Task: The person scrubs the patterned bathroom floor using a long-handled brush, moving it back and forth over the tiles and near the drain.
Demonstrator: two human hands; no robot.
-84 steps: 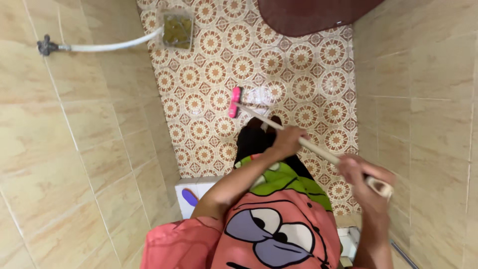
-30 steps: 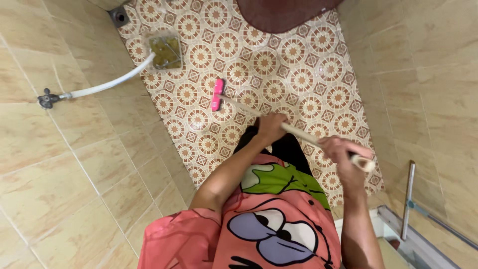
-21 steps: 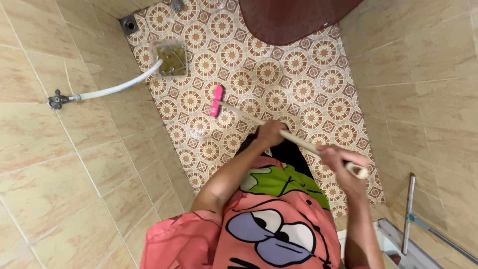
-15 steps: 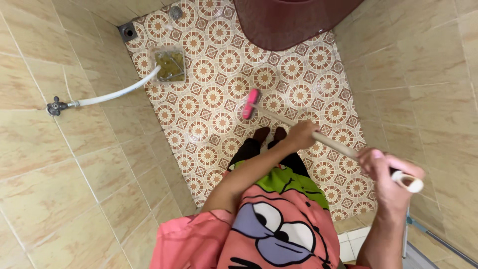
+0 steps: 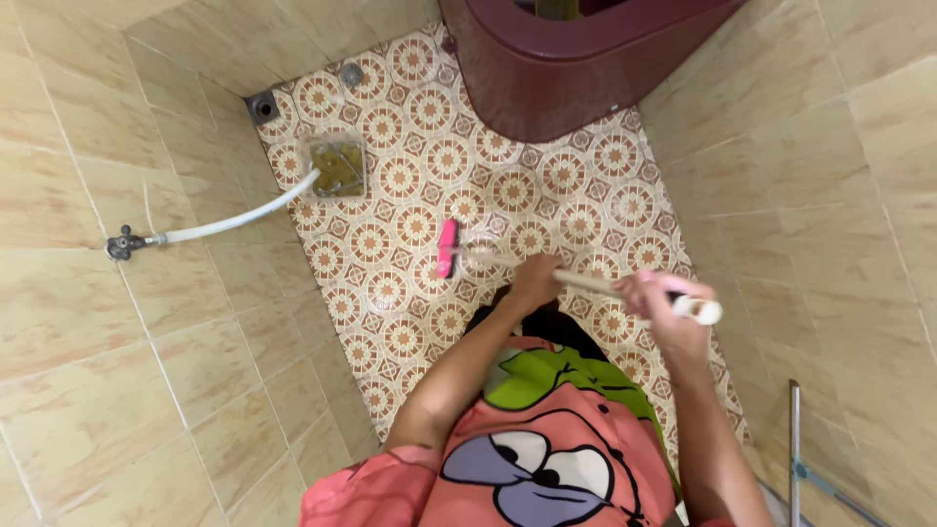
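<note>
We hold a long-handled scrub brush over a bathroom floor, its pink brush head (image 5: 447, 248) resting on the patterned floor tiles (image 5: 390, 205) near the middle of the room. The pale handle (image 5: 586, 283) runs from that head back toward us at a slant. Our left hand (image 5: 538, 280) is wrapped shut around the handle partway along it, and our right hand (image 5: 664, 304) is closed over the upper end, where the handle's white tip pokes out past the fingers.

Below the hands we see our pink shirt (image 5: 527, 459) with a large cartoon face and a green patch.

Beyond the brush head, a square floor drain (image 5: 339, 166) sits in the tiles, and a white hose (image 5: 239, 219) runs from it to a small dark tap (image 5: 121, 244) on the beige tiled wall (image 5: 117, 351) at the left. Two smaller round fittings lie in the floor near the far corner. A dark maroon fixture (image 5: 576, 59) stands against the far edge of the floor. At the lower right a metal rod (image 5: 793, 449) stands against the right wall. We see no packages, labels or signs.
</note>
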